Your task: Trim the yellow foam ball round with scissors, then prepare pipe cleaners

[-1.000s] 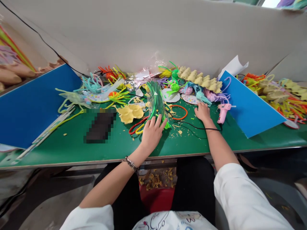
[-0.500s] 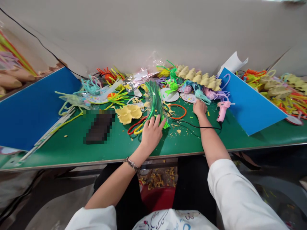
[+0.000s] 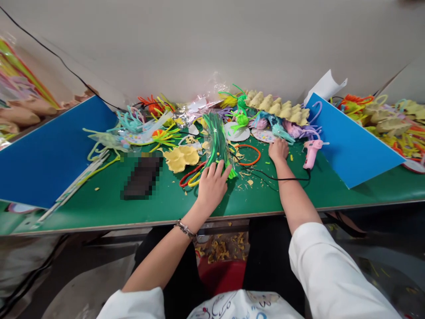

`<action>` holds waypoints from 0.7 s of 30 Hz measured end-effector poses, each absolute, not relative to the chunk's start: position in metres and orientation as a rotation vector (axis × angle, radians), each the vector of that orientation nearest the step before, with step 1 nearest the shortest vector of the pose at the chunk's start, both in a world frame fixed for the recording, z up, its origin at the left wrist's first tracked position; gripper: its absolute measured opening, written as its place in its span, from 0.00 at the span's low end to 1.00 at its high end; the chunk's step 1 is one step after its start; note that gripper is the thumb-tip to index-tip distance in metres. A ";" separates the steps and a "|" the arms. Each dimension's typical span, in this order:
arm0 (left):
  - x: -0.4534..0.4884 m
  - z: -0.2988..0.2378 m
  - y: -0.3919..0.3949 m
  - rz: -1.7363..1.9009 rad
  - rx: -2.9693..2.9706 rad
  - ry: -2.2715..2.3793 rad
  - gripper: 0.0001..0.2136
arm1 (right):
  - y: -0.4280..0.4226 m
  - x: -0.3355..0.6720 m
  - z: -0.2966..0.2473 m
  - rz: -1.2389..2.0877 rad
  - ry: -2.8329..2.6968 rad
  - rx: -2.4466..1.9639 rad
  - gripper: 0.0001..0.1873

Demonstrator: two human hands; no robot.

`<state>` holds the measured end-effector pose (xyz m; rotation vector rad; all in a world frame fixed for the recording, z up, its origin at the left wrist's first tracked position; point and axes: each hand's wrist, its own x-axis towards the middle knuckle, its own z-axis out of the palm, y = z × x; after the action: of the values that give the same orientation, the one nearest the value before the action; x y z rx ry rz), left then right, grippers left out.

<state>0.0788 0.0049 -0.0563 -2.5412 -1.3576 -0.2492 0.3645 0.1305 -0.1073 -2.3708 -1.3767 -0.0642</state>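
Observation:
My left hand (image 3: 213, 184) lies palm down on the green table with its fingers apart. Its fingertips touch the near end of a bundle of green pipe cleaners (image 3: 217, 137) in a clear plastic sleeve. Left of that hand are a bent red and yellow pipe cleaner (image 3: 193, 180) and a cut piece of egg carton (image 3: 181, 158). Further right, my right hand (image 3: 279, 149) is closed, knuckles up, beside a speckled round disc (image 3: 263, 135) and a teal pipe-cleaner piece (image 3: 282, 133). What its fingers hold, if anything, is hidden.
A pink glue gun (image 3: 311, 155) rests right of my right hand, its black cord (image 3: 275, 177) crossing the table. Blue panels (image 3: 355, 144) stand at both sides. An egg carton (image 3: 277, 106) and pipe-cleaner pieces line the back. A blurred dark object (image 3: 142, 177) lies left.
The whole scene has shifted slightly to the right in view. Both hands keep practically the same positions on the table, and nothing was visibly picked up or let go.

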 end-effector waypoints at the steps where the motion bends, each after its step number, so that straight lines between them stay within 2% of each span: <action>1: 0.079 -0.056 0.005 -0.247 -2.547 -1.359 0.25 | 0.130 0.364 -0.107 -0.066 -1.367 -2.371 0.23; 21: 0.077 -0.055 0.006 -0.275 -2.601 -1.354 0.25 | 0.112 0.362 -0.093 -0.113 -1.580 -2.297 0.19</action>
<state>0.0767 0.0062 -0.0548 -2.6005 -1.3536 -0.2745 0.3617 0.1121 -0.0929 -2.2973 -1.5801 -0.1129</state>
